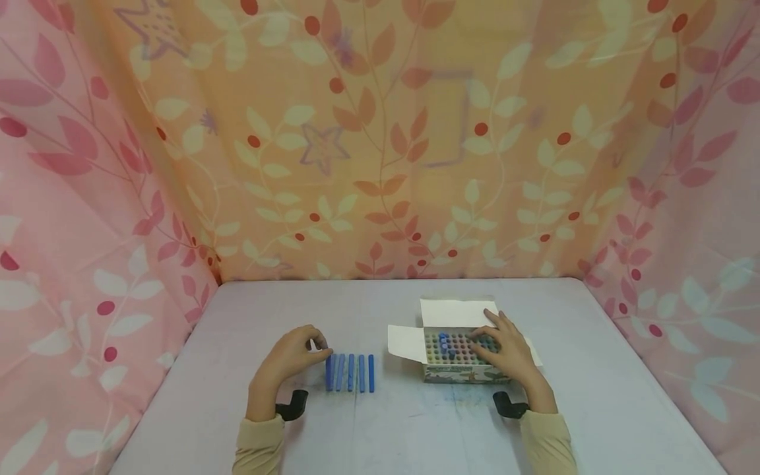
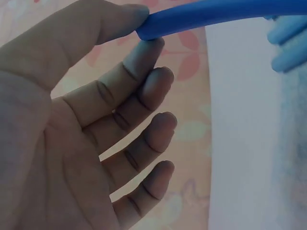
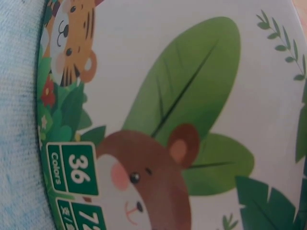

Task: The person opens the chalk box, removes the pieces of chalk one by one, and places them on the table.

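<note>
My left hand (image 1: pixel 297 356) pinches the top end of a dark blue crayon (image 2: pixel 206 17) between thumb and index finger; the other fingers are loosely bent. That crayon is leftmost in a row of several blue crayons (image 1: pixel 362 374) lying side by side. My right hand (image 1: pixel 506 346) is over an opened crayon box (image 1: pixel 466 374), thumb and index finger bent down at the crayon ends. Whether it pinches a crayon I cannot tell. Inside the box, a few blue crayons (image 1: pixel 443 344) stand higher than the rest. The right wrist view shows only the box's printed side (image 3: pixel 192 96).
The box's back flap (image 1: pixel 457 312) stands up and its left flap (image 1: pixel 406 341) sticks out toward the row. A white cloth covers the table (image 1: pixel 380 435), with blue smudges near the box. Patterned curtains (image 1: pixel 380 132) close in the back and both sides.
</note>
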Motion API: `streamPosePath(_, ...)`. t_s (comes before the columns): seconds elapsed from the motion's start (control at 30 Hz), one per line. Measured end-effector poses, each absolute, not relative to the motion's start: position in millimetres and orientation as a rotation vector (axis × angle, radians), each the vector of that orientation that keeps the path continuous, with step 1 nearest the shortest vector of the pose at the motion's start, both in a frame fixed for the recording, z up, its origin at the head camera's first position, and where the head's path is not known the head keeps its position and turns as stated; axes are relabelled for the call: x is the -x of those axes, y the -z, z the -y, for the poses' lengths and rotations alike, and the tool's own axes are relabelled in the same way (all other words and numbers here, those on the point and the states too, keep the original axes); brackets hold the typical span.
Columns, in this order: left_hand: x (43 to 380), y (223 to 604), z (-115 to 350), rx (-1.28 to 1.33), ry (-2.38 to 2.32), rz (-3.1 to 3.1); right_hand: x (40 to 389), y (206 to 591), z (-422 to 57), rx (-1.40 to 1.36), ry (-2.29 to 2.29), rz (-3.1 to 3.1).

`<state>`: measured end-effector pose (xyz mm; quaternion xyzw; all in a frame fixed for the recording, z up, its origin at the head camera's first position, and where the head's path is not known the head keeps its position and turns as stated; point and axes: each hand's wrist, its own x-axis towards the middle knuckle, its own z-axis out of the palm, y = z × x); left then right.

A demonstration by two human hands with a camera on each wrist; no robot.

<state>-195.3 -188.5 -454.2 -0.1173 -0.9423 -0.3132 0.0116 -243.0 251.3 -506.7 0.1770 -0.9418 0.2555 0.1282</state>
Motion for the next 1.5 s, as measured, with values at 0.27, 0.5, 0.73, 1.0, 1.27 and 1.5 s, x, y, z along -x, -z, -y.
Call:
streamPosePath(0.27, 197.8, 467.3, 194.9, 0.351, 1.021, 3.015, 243.0, 505.2, -251.3, -0.516, -0.742, 2.746)
streamPosePath(0.5, 202.3, 472.8, 194.2, 0.256, 1.000, 3.054, 241.0, 503.1, -250.9, -0.505, -0.749, 2.757)
streamPosePath(0.73, 212.5, 484.9, 193.6, 0.175, 0.874, 3.062, 242.4, 501.2, -251.1, -0.500, -0.754, 2.761)
streamPosePath(1.0, 213.5, 501.0, 194.9, 0.184, 0.813, 3.028, 241.7, 506.4, -250.4, -0.511, -0.761, 2.748)
streamPosePath(1.27, 214.9, 511.8, 194.2, 0.127, 0.807, 3.017, 239.8, 507.0, -249.5, -0.505, -0.764, 2.759)
streamPosePath(1.5, 222.4, 512.1, 193.8, 0.145, 0.764, 2.982, 241.5, 505.7, -250.8, -0.516, -0.742, 2.722)
